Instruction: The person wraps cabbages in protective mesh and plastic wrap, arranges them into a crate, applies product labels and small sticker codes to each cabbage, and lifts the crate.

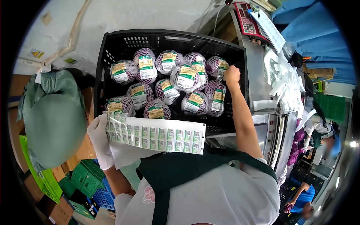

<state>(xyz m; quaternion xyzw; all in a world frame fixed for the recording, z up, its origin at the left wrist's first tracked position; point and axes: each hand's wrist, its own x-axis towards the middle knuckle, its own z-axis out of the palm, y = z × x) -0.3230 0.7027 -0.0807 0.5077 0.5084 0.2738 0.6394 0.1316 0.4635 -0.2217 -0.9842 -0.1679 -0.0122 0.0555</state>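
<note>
My left hand (99, 140), in a white glove, grips the left end of a sheet of green-and-white stickers (161, 135). The sheet stretches across the front of a black crate (172, 37). Inside the crate lie several round items in purple foam nets, each with a green, gold and white label. Bare and with its fingers curled, my right hand (232, 75) is at the crate's right side, touching or close beside the label of the netted item (217, 67) at the back right. Its fingertips are partly hidden.
A metal counter (255, 67) on the right holds a red scale (247, 22), a clipboard (268, 30) and white strips (283, 78). Green crates (87, 175) and a covered bag (56, 123) are at left. Two other people (318, 131) are at far right.
</note>
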